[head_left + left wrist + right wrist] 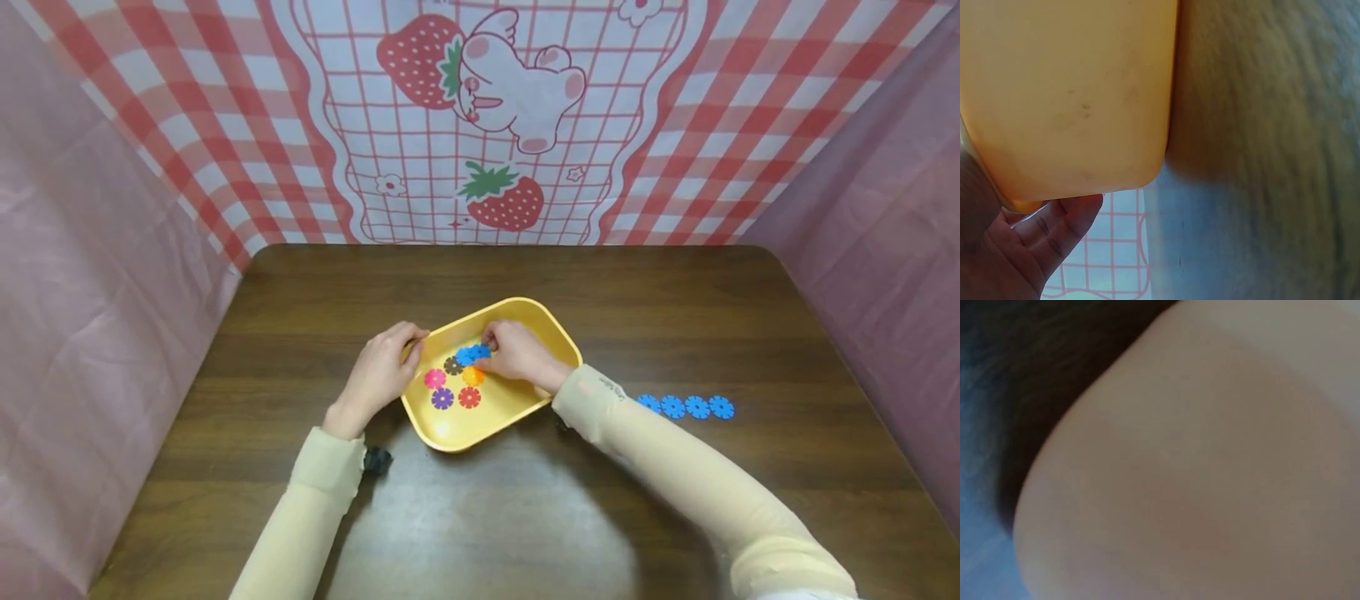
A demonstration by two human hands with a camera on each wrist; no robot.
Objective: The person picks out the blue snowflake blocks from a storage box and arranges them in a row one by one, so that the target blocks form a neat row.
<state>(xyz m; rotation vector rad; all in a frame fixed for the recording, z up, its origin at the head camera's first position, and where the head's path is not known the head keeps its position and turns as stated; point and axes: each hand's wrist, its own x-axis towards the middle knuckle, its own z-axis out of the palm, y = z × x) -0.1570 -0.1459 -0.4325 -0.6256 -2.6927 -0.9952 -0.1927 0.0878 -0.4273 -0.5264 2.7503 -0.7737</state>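
Observation:
A yellow plastic tray point(502, 408) sits at a slant on the table, and my left hand point(378, 367) holds its rim at the left corner. In the left wrist view, bent fingers point(1063, 231) reach around the tray's outer wall point(1072, 75). My right hand point(521, 350) is inside the tray, pinching at blue notched discs point(467, 357) with thumb and fingertips. Near them lie a brown disc point(452, 365), an orange disc point(472, 377), a pink disc point(435, 379), a purple disc point(442, 398) and a red disc point(469, 397). The tray wall fills most of the right wrist view.
A row of several blue notched discs point(697, 407) lies on the brown wooden table point(637, 308), right of the tray; my right sleeve point(660, 450) passes beside its left end. A strawberry-print checked cloth point(495, 150) hangs behind the table, with pink cloth at both sides.

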